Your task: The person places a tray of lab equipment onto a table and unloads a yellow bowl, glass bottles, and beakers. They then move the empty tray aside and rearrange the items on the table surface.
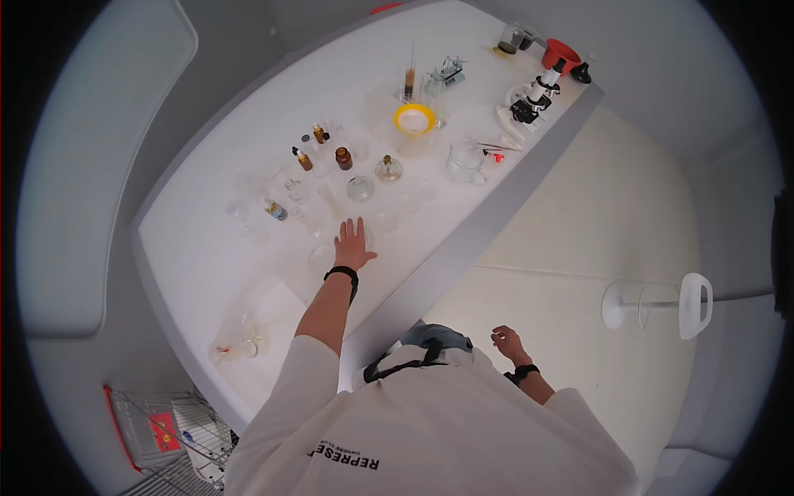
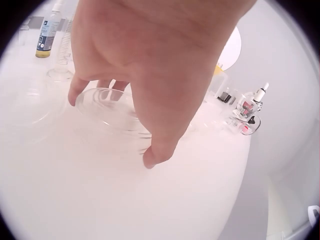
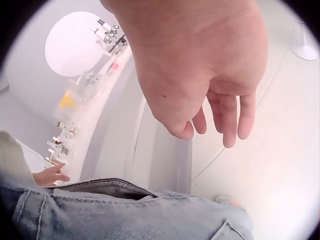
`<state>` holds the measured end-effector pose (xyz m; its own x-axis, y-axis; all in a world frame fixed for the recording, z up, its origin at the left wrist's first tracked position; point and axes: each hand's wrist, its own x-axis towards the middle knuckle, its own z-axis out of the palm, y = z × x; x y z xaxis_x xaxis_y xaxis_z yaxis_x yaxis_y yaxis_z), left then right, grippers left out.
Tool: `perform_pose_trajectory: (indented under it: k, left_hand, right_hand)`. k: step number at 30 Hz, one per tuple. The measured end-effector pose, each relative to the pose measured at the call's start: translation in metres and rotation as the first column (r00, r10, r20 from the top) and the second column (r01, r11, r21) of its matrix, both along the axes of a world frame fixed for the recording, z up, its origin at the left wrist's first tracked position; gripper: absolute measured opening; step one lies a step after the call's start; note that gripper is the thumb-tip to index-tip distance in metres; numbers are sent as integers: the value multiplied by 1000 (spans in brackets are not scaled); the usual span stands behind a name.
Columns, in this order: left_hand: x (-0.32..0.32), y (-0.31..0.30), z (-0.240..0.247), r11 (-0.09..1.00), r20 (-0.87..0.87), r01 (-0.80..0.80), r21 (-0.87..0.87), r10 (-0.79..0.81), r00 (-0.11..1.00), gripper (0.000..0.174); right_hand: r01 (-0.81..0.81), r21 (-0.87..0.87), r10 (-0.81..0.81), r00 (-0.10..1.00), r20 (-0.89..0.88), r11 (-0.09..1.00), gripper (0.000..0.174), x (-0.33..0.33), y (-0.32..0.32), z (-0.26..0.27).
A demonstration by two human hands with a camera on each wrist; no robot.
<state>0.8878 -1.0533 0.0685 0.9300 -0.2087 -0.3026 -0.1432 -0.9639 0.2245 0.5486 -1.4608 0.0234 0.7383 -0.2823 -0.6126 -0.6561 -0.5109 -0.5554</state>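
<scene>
Fingers spread, the left hand (image 1: 353,246) is over a clear round glass dish (image 1: 368,237) on the white table. In the left wrist view the hand (image 2: 142,65) spans the dish (image 2: 112,117), fingertips near its far rim and thumb low at its near side; whether it bears any weight cannot be told. Part of the dish is hidden under the palm. Away from the table, the right hand (image 1: 508,341) hangs beside the body, empty. Its fingers are loosely bent in the right wrist view, where the hand (image 3: 200,75) touches nothing.
Brown bottles (image 1: 343,158), a glass burner (image 1: 389,169) and clear glassware stand beyond the left hand. Farther off are a yellow-rimmed container (image 1: 414,120), a glass jug (image 1: 466,162), a microscope (image 1: 533,103) and a red pot (image 1: 562,54). Small items lie at the near left. A wire cart (image 1: 178,434) stands beside the table.
</scene>
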Motion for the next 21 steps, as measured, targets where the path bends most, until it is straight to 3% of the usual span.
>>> perform_pose_trajectory:
  k: [2,4,5,7,8,10,11,13,21]
  left_hand:
    - [1,5,-12,999,90,37,-11,-36,995,107]
    - [2,8,-22,982,363,82,-168,-16,932,84]
    - [4,10,-15,983,365,77,-164,-12,931,84]
    - [4,17,-7,969,312,86,-233,-10,950,51]
    - [2,21,-6,970,310,81,-229,-6,951,51]
    - [0,25,-1,985,257,62,-160,-19,966,25]
    - [1,24,4,985,260,56,-161,-13,966,25]
    - [0,20,10,996,161,88,10,-89,983,21]
    - [-15,18,1,997,295,81,15,-81,952,12]
  right_hand:
    - [31,18,-31,999,-23,999,32,-7,-6,-9]
    - [37,7,-37,999,-25,999,24,-17,-14,-19]
    - [32,10,-32,999,-23,999,24,-19,-18,-21]
    - [52,1,-51,986,-160,999,23,-25,-21,-24]
    - [52,5,-51,983,-178,999,23,-28,-22,-23]
    - [51,-9,-51,974,-222,999,23,-30,-21,-22]
    - [54,-27,-60,963,-264,998,23,-27,-22,-21]
    - [45,-18,-48,968,-247,999,23,-22,-21,-22]
    - [69,45,-64,991,-115,997,23,2,1,-23]
